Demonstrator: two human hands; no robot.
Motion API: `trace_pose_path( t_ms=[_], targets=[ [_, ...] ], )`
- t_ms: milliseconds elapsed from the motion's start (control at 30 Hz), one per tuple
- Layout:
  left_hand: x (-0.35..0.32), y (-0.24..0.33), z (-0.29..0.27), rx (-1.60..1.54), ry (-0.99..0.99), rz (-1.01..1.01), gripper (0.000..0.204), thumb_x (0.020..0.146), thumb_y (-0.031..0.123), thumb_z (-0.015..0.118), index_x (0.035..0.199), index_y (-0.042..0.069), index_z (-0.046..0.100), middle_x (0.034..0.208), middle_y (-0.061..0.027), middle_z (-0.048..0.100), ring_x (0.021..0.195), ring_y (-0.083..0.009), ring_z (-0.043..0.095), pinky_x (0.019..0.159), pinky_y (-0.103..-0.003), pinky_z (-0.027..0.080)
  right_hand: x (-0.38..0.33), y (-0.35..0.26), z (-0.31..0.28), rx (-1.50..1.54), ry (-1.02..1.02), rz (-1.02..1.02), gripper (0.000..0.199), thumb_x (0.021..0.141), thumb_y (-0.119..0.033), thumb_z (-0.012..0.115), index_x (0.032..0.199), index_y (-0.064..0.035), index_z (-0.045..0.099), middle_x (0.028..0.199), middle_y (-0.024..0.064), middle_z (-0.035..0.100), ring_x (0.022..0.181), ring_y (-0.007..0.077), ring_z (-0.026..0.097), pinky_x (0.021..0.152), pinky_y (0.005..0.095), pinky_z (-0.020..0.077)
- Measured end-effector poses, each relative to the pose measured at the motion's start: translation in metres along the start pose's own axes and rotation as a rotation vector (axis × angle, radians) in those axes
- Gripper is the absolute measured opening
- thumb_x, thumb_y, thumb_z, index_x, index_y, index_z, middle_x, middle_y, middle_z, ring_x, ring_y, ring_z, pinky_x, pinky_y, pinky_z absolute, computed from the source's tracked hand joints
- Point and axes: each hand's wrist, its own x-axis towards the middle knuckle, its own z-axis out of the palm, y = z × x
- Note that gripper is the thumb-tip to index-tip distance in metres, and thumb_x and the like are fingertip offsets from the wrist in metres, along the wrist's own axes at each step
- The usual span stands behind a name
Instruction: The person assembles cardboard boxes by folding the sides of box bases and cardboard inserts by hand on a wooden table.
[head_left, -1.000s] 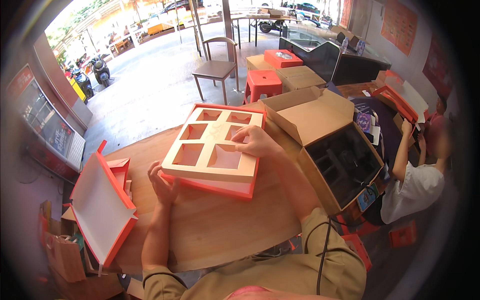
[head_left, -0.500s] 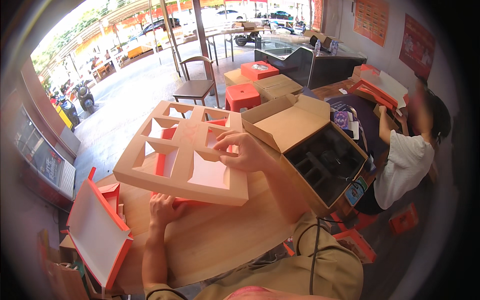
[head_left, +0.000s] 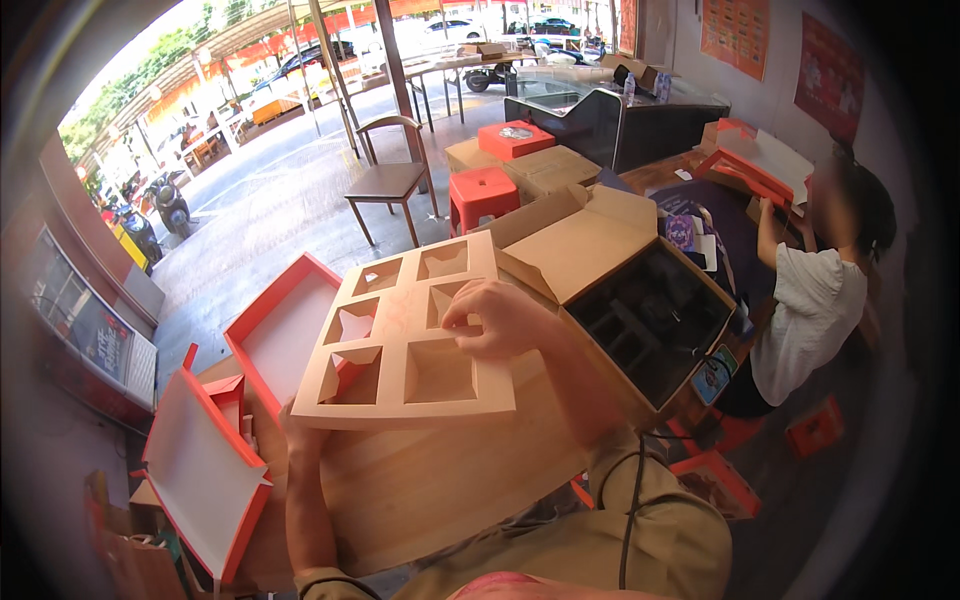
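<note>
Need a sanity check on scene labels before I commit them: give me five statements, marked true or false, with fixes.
1. The tan insert has six openings. True.
2. The right hand is away from the tan insert. False: the right hand grips it at the middle opening on the right.
3. The left hand is at the tan insert's near left corner, partly hidden by it. True.
4. The cardboard box on the right is closed. False: the cardboard box stands open, and its dark interior shows.
5. The chair is to the right of the red stool in the picture. False: the chair is to its left.
</note>
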Motion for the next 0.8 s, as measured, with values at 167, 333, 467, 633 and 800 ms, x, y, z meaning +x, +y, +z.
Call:
trace_pose_path(
  t_ms=[167,333,467,633,800],
  targets=[
    [0.005,0.004,-0.023,0.134,-0.216,-0.064,0.022,0.097,0.024,0.066,0.112,0.009,0.070,0.102,-0.0166,0.072,0.095,-0.0391,0.071,0.081,-0.050,0.058,-0.038,0.001,0.010,-0.018,-0.005,-0.110,0.015,0.082,-0.008,0.074,0.096,-0.0024,0.079,0.098,0.0123,0.076,0.109,0.0311,0.069,0.101,0.0432,0.0518],
    [0.009,0.009,-0.033,0.229,-0.326,-0.058,0.042,0.099,0.012,0.060,0.140,0.008,0.061,0.112,-0.0170,0.070,0.107,-0.0362,0.068,0.089,-0.048,0.055,-0.109,0.014,0.029,-0.226,-0.070,-0.124,0.019,0.091,-0.012,0.079,0.110,-0.0093,0.077,0.104,0.0062,0.071,0.128,0.0308,0.060,0.112,0.0556,0.0420],
    [0.007,0.016,-0.034,0.358,-0.333,-0.168,0.044,0.097,0.009,0.060,0.141,0.004,0.060,0.112,-0.0147,0.070,0.109,-0.0336,0.068,0.096,-0.048,0.052,-0.153,0.009,0.050,-0.232,-0.021,-0.015,0.017,0.094,-0.010,0.076,0.110,-0.0095,0.076,0.108,0.0077,0.070,0.127,0.0316,0.061,0.111,0.0559,0.0431],
    [0.010,0.028,-0.033,0.434,-0.377,-0.278,0.052,0.095,0.009,0.062,0.146,0.002,0.056,0.123,-0.0179,0.067,0.118,-0.0338,0.065,0.106,-0.047,0.048,-0.194,0.022,0.075,-0.149,0.118,0.177,0.020,0.092,-0.010,0.076,0.112,-0.0072,0.078,0.113,0.0121,0.070,0.124,0.0342,0.062,0.109,0.0496,0.0469],
    [0.006,0.046,-0.046,0.329,-0.182,-0.066,0.064,0.096,0.018,0.066,0.155,0.001,0.047,0.153,-0.0274,0.049,0.145,-0.0396,0.047,0.120,-0.050,0.037,-0.201,0.020,0.071,-0.121,0.118,0.254,0.027,0.090,-0.014,0.079,0.116,-0.0055,0.078,0.124,0.0143,0.068,0.132,0.0368,0.058,0.113,0.0465,0.0463]
  ],
)
